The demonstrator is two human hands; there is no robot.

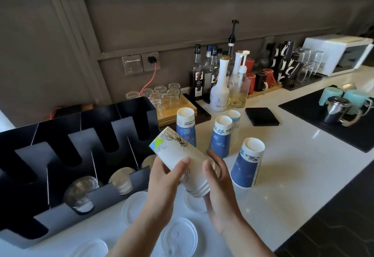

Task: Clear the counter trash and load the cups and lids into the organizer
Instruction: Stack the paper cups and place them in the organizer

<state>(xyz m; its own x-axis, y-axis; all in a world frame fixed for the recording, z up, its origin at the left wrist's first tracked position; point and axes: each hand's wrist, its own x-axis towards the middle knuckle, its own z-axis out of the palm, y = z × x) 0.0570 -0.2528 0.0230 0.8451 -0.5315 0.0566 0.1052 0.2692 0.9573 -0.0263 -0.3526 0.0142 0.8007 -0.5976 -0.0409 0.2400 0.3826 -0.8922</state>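
Observation:
Both hands hold a stack of white paper cups point(178, 155) tilted in the air, its base pointing up and left toward the black organizer point(60, 212). My left hand point(164, 180) grips the stack's middle; my right hand point(218, 182) wraps its rim end. Three stacks of blue cups stand upside down on the white counter point(287, 177): one point(186, 129) behind the held stack, one point(220, 137) in the middle, one point(248, 163) to the right. White lids point(179, 238) lie flat on the counter near me. The organizer's slots hold clear cups point(81, 194) and paper cups point(121, 180).
Syrup bottles point(219, 86) and upturned glasses on a wooden tray point(168, 99) line the back wall. A black square pad point(262, 116) lies beyond the cups. A black mat point(299, 107) at right carries a steel pitcher point(336, 111) and teal mugs. A microwave point(340, 54) stands far right.

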